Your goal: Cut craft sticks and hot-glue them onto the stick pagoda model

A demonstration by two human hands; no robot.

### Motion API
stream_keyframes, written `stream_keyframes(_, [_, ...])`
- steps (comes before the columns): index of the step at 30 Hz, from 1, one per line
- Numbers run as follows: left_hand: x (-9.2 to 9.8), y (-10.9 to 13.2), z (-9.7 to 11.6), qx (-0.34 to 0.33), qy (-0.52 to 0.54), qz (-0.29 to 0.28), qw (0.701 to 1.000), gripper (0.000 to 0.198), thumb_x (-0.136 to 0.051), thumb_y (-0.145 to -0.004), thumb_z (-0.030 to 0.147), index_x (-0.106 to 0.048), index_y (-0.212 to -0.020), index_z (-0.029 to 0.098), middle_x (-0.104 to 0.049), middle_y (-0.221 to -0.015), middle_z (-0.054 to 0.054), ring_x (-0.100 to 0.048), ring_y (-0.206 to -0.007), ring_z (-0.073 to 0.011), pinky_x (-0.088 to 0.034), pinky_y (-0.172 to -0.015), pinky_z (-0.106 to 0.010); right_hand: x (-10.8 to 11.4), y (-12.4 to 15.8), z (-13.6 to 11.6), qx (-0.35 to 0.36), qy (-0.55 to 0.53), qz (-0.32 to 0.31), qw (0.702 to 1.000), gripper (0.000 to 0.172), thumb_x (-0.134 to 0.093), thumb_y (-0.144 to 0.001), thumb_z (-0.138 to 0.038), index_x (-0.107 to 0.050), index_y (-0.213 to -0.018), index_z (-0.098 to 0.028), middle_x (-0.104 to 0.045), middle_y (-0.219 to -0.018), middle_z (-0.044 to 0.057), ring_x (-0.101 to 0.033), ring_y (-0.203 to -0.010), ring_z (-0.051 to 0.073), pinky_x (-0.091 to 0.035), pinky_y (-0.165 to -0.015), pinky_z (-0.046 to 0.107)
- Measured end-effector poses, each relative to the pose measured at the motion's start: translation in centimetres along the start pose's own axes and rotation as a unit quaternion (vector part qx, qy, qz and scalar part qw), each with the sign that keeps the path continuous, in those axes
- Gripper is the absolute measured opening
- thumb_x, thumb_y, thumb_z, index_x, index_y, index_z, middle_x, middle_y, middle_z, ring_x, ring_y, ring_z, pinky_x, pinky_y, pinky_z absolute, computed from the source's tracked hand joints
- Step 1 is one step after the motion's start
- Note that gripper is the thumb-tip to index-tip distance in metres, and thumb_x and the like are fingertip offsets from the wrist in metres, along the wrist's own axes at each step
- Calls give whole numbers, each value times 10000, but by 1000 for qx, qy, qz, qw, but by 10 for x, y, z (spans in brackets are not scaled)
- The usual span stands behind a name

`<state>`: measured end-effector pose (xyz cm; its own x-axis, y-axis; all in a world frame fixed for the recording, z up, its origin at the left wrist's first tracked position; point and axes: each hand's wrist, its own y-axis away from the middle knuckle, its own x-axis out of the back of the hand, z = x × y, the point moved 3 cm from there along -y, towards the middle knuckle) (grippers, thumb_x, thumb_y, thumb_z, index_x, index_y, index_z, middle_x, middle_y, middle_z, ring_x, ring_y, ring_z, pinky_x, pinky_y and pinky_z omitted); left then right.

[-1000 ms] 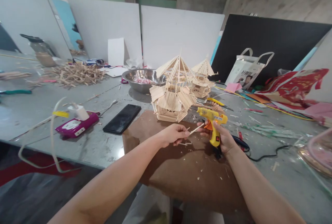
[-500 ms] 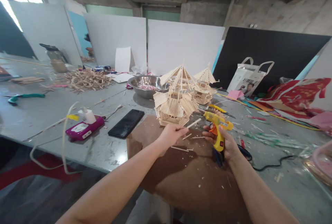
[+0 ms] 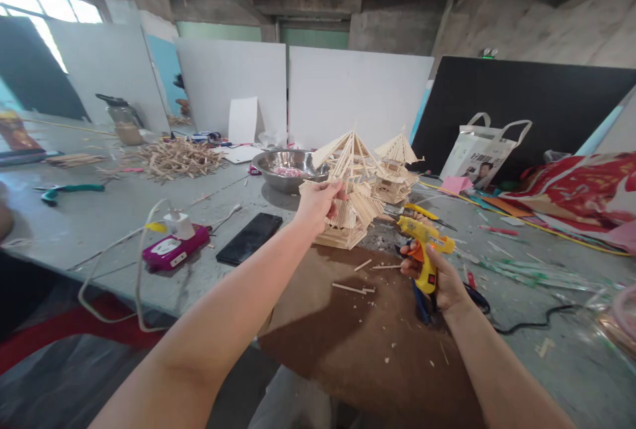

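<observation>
My left hand (image 3: pixel 322 207) reaches up to the front model pavilion (image 3: pixel 352 157), built from thin wooden sticks. Its fingers are pinched together at the lower roof, just under the pointed upper roof. The stick it held a moment ago blends with the model and the fingers, so I cannot make out its outline. In my right hand (image 3: pixel 442 277) is a yellow hot glue gun (image 3: pixel 424 237), its nozzle pointing toward the model's base. Below the model, several loose stick pieces (image 3: pixel 348 288) lie on a brown board (image 3: pixel 318 323).
A second stick model (image 3: pixel 396 167) stands behind, with a steel bowl (image 3: pixel 285 171) to its left. Left of the board are a black phone (image 3: pixel 250 237) and a purple power strip (image 3: pixel 173 248). Teal pliers (image 3: pixel 69 189) lie further left, near a stick pile (image 3: pixel 181 157).
My left hand has moved up and forward from above the brown board to the model's lower roof. The glue gun stays in my right hand. The view has shifted slightly.
</observation>
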<state>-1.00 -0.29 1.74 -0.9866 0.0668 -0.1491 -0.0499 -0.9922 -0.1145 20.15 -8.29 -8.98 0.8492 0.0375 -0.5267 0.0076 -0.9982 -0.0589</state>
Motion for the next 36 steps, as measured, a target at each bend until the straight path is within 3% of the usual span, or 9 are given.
stream_keyframes(18, [-11,-15,0,81,101,10,992,154,-576,-624,272,-557,-673,127,-547,-501,11,-334,-297,-13,-217,-318,-169,-1,2,-2,20,4,-2,1000,161,-537,-675,-351,-575,-735,-207,-619,-746,7,-572,-557,121,-489,-566,264])
stream_keyframes(27, [-10,-23,-3,140,171,-35,975,119,-594,-612,204,-542,-693,134,-530,-492,27,-303,-306,-3,-200,-324,-172,-2,2,-3,23,6,-8,1000,172,-554,-658,-367,-572,-734,-214,-616,-734,-5,-571,-548,114,-484,-557,252])
stream_keyframes(36, [-7,-23,4,129,179,-52,974,85,-583,-631,195,-533,-666,136,-526,-500,28,-320,-301,-8,-203,-322,-170,-5,5,-6,23,-4,-9,1000,169,-555,-655,-352,-574,-725,-199,-617,-724,1,-565,-542,116,-484,-545,249])
